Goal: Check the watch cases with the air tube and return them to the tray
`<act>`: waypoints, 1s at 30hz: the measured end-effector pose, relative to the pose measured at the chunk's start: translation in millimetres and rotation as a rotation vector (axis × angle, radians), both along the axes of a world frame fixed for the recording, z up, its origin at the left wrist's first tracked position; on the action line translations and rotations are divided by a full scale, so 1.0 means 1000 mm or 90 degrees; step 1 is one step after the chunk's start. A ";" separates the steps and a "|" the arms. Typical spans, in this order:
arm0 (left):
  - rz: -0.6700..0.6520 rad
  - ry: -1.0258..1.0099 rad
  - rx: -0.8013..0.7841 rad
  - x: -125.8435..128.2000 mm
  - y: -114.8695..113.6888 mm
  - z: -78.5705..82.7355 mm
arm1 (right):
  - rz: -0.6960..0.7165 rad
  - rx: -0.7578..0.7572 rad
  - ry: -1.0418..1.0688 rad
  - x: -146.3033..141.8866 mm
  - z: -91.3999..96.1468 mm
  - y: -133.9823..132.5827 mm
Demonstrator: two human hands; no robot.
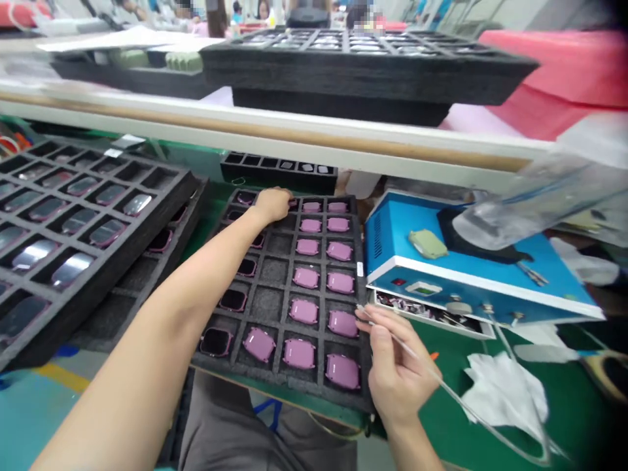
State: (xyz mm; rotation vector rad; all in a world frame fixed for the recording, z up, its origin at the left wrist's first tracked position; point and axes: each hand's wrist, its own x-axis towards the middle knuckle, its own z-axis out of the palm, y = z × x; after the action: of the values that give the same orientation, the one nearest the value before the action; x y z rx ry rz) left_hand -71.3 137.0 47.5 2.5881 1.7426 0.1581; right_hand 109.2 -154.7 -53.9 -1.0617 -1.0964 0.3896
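My left hand (pixel 273 205) reaches to the far row of a black foam tray (pixel 267 303). Its fingers are bent down and partly hidden, with a bit of a purple watch case (pixel 293 203) at their tips. Purple watch cases (pixel 299 353) lie in the tray's two right columns, and one more sits in the near row. Dark-faced cases (pixel 216 341) fill the left column. Between thumb and fingers of my right hand (pixel 402 363) is a thin whitish tube (pixel 407 348), its tip over the tray's right edge.
A blue machine box (pixel 471 261) with a pale green case (pixel 428 244) on top stands right. Below it are a drawer of small parts (pixel 426 314) and a white cloth (pixel 505 392). Stacked foam trays (pixel 112 275) flank the left. A shelf (pixel 294 137) crosses above.
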 end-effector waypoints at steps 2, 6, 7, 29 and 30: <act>-0.001 0.006 0.032 0.001 0.002 -0.001 | 0.004 0.008 -0.023 0.002 -0.003 0.002; -0.009 -0.017 0.095 0.008 -0.026 0.000 | 0.017 0.020 -0.029 0.004 -0.003 0.005; -0.018 -0.044 0.099 0.010 -0.040 0.000 | 0.019 0.022 -0.026 0.004 -0.002 0.006; -0.085 -0.742 -0.507 0.043 -0.204 -0.030 | -0.042 0.009 -0.008 0.004 0.004 0.007; -0.085 -0.740 -0.508 0.043 -0.204 -0.029 | -0.044 0.008 -0.009 0.004 0.004 0.007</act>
State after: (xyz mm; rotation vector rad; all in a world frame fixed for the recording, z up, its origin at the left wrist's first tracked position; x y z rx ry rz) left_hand -28.0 -67.1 18.5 1.4609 0.8918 0.6362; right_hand 113.4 -147.9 -49.6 -1.0899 -1.0698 0.3210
